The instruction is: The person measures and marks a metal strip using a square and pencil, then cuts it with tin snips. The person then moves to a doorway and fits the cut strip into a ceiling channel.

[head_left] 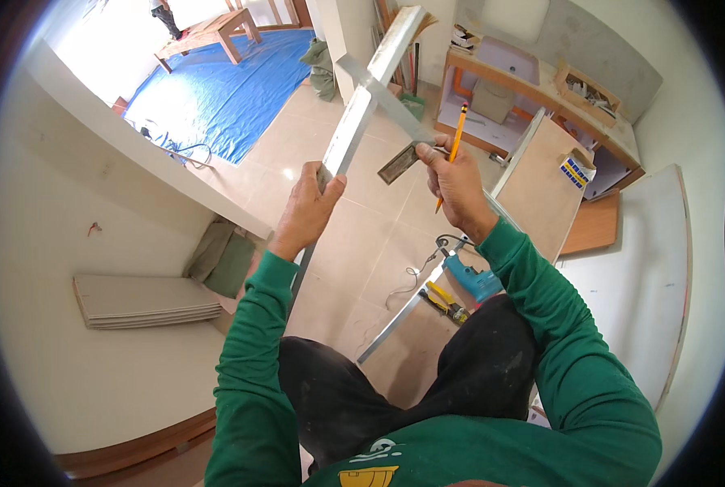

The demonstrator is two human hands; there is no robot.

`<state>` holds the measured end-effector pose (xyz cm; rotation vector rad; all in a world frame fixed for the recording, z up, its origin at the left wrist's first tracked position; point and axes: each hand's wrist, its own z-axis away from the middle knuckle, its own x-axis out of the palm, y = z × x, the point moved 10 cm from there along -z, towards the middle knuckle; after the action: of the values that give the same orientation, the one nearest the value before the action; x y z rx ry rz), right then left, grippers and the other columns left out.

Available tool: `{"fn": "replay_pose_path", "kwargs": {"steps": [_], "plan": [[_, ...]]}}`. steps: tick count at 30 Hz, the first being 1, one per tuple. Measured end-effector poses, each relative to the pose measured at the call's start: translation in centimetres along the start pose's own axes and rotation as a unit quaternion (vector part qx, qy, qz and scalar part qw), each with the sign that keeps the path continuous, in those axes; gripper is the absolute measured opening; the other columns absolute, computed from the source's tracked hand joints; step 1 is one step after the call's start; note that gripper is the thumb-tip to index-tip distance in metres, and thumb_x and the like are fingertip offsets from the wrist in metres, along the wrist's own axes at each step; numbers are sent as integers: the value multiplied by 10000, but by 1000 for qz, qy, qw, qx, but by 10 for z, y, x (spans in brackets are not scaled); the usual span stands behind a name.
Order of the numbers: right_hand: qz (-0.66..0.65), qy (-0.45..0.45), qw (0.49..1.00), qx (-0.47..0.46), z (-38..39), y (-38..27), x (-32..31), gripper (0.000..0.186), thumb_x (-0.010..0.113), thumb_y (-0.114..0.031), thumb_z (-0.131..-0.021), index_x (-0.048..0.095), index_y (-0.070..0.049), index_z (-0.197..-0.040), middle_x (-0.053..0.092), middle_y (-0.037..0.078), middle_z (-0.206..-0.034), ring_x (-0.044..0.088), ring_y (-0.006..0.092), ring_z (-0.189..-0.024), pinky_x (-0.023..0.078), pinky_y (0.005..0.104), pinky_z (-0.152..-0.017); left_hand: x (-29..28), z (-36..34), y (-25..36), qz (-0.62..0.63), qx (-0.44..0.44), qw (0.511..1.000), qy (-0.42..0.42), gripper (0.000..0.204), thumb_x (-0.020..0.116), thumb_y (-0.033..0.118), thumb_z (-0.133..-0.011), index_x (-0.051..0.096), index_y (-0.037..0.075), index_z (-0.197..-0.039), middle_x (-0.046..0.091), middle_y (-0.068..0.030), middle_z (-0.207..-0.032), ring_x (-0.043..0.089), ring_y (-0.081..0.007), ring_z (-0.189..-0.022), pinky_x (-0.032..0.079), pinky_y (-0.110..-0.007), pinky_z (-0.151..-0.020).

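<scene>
My left hand (308, 207) is closed round a long metal channel (350, 130) that slants up and away from me. Between the fingers of my right hand (460, 183) are a try square (398, 164) and a yellow pencil (460, 134). The square's pale blade crosses the channel near its far end, while its dark stock hangs off to the right of the channel. The pencil stands roughly upright, eraser end uppermost. The channel's near end runs down behind my left wrist and is partly hidden.
On the tiled floor by my right knee lie a teal power drill (472, 278), yellow-handled snips (446, 302) and another metal strip (399, 323). A board (541, 183) leans by an unfinished cabinet (533, 85). Stacked panels (143, 302) are at left; a blue tarp (224, 89) lies beyond.
</scene>
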<state>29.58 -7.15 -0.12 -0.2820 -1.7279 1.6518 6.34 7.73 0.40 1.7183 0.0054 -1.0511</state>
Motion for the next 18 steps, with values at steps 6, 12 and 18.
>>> {"fn": "replay_pose_path", "kwargs": {"steps": [6, 12, 18], "plan": [[-42, 26, 999, -22, 13, -3, -1, 260, 811, -152, -1032, 637, -59, -1201, 479, -98, -700, 363, 19, -506, 290, 241, -459, -12, 14, -28, 55, 1, 998, -1, 586, 643, 501, -1070, 566, -27, -1315, 615, -159, -1030, 585, -261, -950, 502, -429, -858], [-53, 35, 997, -41, 14, -8, -4, 290, 816, -156, -1028, 625, -47, -1218, 473, -105, -695, 352, 12, -508, 279, 239, -462, -4, 16, -43, 35, -29, 998, -32, 573, 623, 525, -1041, 596, -1, -1270, 584, -122, -1011, 555, -235, -939, 469, -404, -835], [-42, 21, 999, -14, 12, -1, -6, 304, 830, -156, -1019, 631, -39, -1216, 494, -99, -717, 355, 9, -514, 277, 236, -460, 5, 15, -50, 35, -40, 997, -60, 499, 605, 535, -1025, 636, 49, -1132, 523, -52, -926, 500, -186, -880, 426, -363, -795]]}}
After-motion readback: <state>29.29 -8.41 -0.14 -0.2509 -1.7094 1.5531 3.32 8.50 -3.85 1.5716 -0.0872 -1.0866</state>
